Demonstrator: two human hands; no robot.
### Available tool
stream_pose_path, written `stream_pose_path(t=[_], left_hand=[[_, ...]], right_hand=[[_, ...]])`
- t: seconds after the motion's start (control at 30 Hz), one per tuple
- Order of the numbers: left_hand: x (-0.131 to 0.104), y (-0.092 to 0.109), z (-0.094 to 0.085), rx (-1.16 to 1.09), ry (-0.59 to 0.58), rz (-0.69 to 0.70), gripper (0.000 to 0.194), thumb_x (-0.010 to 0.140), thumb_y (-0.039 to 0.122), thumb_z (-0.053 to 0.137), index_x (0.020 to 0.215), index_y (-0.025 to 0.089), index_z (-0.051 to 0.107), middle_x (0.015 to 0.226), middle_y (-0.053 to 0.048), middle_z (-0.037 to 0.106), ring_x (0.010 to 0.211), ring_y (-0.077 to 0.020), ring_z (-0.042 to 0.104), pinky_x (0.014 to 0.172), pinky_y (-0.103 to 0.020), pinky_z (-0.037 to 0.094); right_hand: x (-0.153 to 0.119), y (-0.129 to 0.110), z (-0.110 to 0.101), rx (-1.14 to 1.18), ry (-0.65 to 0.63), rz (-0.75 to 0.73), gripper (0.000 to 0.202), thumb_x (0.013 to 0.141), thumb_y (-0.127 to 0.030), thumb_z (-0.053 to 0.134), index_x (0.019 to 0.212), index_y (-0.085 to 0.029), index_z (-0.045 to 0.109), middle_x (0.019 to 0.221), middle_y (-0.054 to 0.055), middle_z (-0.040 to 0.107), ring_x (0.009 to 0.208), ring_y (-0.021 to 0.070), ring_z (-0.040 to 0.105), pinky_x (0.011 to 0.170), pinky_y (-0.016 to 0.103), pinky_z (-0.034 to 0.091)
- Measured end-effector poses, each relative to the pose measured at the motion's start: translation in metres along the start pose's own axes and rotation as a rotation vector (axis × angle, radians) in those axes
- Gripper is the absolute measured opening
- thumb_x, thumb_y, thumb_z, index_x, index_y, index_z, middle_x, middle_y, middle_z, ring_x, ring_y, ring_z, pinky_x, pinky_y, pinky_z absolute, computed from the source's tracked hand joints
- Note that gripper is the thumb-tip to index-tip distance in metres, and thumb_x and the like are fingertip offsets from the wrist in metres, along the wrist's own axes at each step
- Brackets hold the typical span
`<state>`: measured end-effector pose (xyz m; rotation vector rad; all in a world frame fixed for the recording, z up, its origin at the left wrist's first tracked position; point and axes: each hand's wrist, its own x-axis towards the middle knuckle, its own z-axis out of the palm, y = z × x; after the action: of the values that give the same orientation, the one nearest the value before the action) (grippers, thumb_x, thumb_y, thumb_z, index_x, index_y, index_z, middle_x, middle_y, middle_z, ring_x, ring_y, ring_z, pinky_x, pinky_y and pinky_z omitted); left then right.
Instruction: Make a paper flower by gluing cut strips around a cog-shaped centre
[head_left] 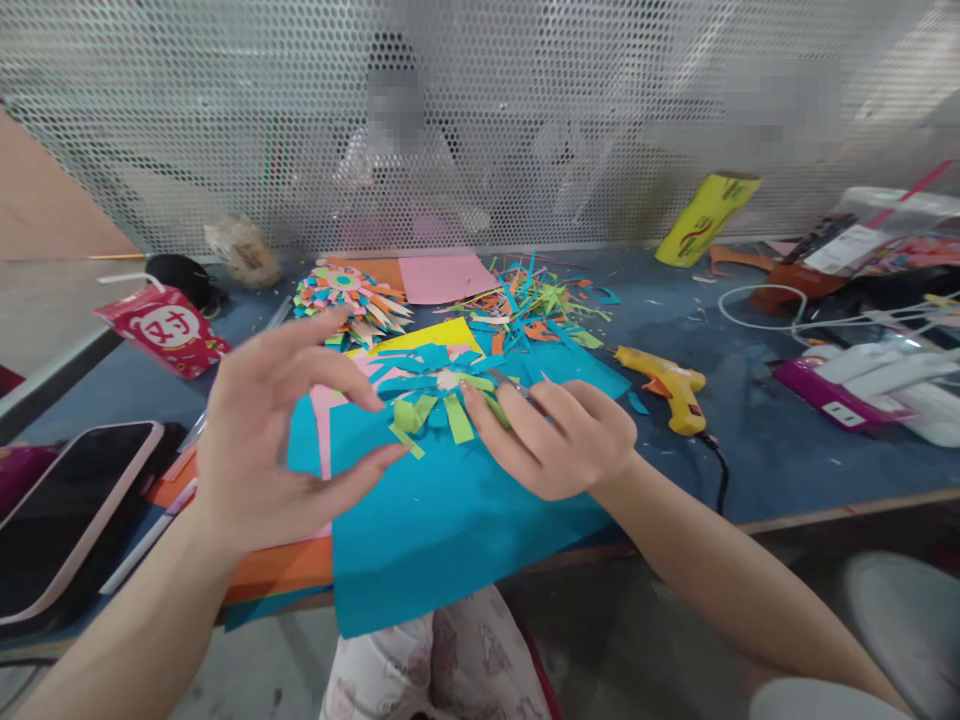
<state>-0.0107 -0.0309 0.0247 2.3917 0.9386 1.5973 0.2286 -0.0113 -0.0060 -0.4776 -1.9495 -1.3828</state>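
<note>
My left hand (277, 430) is raised at the left, its thumb and fingers spread in a wide C around air. Curled fingers of my right hand (559, 435) close on a green paper strip (496, 408); a thin dark piece shows by the fingers, its kind unclear. Beneath both hands lies a large blue paper sheet (450, 520). Between the hands, blue, pink and green strips (459, 420) spread around a pale centre. Behind the left fingertips, a finished-looking multicoloured paper flower (345, 290) rests beside a yellow sheet (442, 338).
A yellow glue gun (667, 385) with a black cord lies to the right. Shredded paper (532, 300) is heaped behind, near a pink sheet (446, 278). A phone (75, 510) and red packet (169, 330) are left. A yellow can (705, 220) stands before the perforated screen (510, 150).
</note>
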Motion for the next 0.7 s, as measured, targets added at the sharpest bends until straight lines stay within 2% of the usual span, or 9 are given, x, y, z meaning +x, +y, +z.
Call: stream_pose_path(t=[0.1, 0.2, 0.37, 0.5, 0.7], left_hand=[[-0.0006, -0.0006, 0.0000, 0.156, -0.124, 0.221, 0.063, 0.067, 0.013, 0.074, 0.123, 0.033, 0.051, 0.068, 0.008, 0.068, 0.064, -0.0176, 0.062, 0.076, -0.038, 0.046], [-0.0027, -0.0036, -0.0014, 0.300, -0.135, 0.335, 0.043, 0.070, 0.017, 0.073, 0.107, 0.034, 0.059, 0.067, 0.008, 0.069, 0.068, -0.0192, 0.064, 0.077, -0.039, 0.044], [-0.0032, -0.0057, -0.0020, 0.357, -0.132, 0.365, 0.043, 0.068, 0.023, 0.076, 0.106, 0.036, 0.059, 0.073, 0.007, 0.071, 0.073, -0.0201, 0.066, 0.077, -0.040, 0.042], [-0.0035, -0.0068, 0.0008, 0.394, -0.120, 0.383, 0.042, 0.071, 0.018, 0.073, 0.107, 0.034, 0.058, 0.080, 0.005, 0.073, 0.075, -0.0204, 0.067, 0.074, -0.040, 0.041], [-0.0028, -0.0049, 0.0021, 0.446, -0.129, 0.393, 0.033, 0.075, 0.016, 0.071, 0.102, 0.031, 0.059, 0.078, 0.004, 0.072, 0.075, -0.0190, 0.067, 0.076, -0.040, 0.041]], right_hand=[[-0.0017, -0.0001, -0.0008, -0.003, 0.011, 0.012, 0.018, 0.083, -0.018, 0.061, 0.098, -0.022, 0.070, 0.071, -0.004, 0.067, 0.057, 0.0096, 0.046, 0.048, 0.027, 0.030], [-0.0030, 0.0003, -0.0011, 0.011, 0.017, 0.015, 0.019, 0.082, -0.017, 0.061, 0.099, -0.021, 0.069, 0.071, -0.003, 0.066, 0.057, 0.0098, 0.046, 0.048, 0.027, 0.029], [-0.0036, 0.0008, -0.0003, 0.037, 0.042, 0.039, 0.021, 0.082, -0.015, 0.059, 0.100, -0.020, 0.068, 0.071, -0.003, 0.067, 0.056, 0.0105, 0.047, 0.047, 0.028, 0.028], [-0.0038, 0.0002, -0.0004, 0.055, 0.058, 0.042, 0.022, 0.081, -0.016, 0.061, 0.101, -0.019, 0.069, 0.070, -0.003, 0.067, 0.055, 0.0111, 0.048, 0.046, 0.028, 0.028], [-0.0036, 0.0005, -0.0033, 0.051, 0.029, 0.030, 0.024, 0.082, -0.014, 0.058, 0.102, -0.021, 0.070, 0.072, -0.003, 0.067, 0.057, 0.0110, 0.048, 0.048, 0.028, 0.030]])
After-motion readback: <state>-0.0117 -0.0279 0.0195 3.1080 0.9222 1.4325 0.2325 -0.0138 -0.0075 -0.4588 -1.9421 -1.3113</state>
